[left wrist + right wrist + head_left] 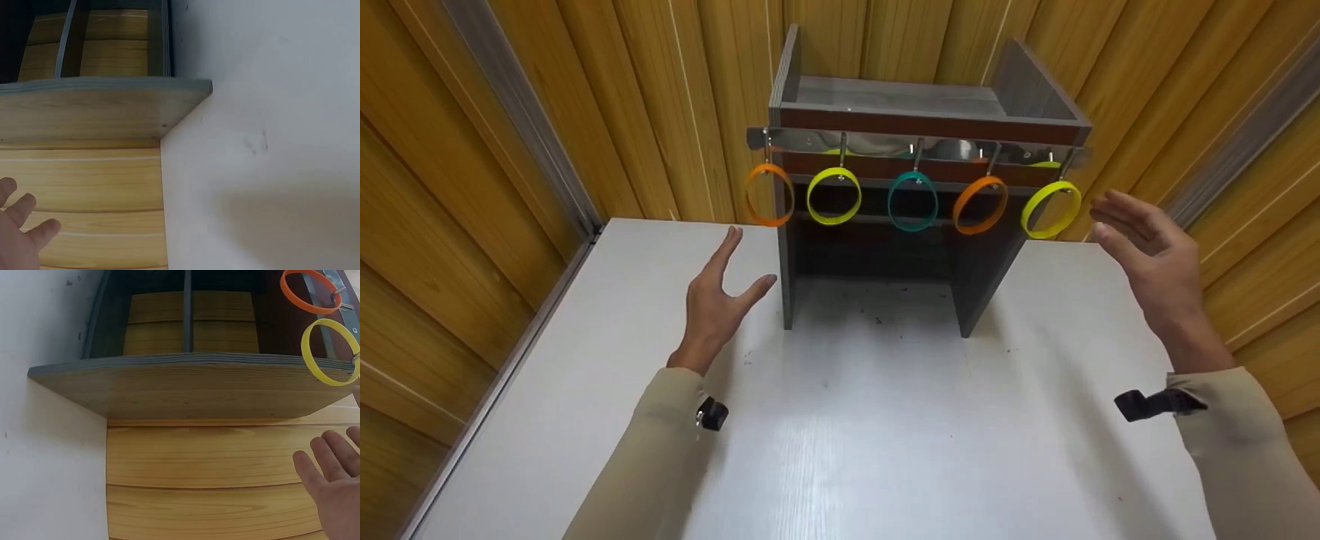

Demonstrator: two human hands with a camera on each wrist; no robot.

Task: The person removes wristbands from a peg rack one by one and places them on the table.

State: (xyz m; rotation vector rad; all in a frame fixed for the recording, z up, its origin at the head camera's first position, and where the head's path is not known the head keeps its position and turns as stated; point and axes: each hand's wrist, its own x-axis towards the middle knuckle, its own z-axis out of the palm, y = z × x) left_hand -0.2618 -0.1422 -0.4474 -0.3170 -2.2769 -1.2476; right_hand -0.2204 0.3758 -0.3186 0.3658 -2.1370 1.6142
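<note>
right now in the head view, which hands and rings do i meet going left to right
Left hand, left orange ring, left yellow ring, teal ring, right orange ring, right yellow ring, right hand.

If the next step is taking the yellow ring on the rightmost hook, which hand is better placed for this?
Right, I judge: the right hand is just beside that yellow ring, its grip empty. The left hand, also empty, is at the opposite end, near the leftmost orange ring.

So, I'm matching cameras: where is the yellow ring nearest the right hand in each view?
Head: yellow ring, upper right, end of the row.
Left wrist: not in it.
Right wrist: upper right edge, below the orange ring.
Landmark in all three: the grey shelf.
</note>
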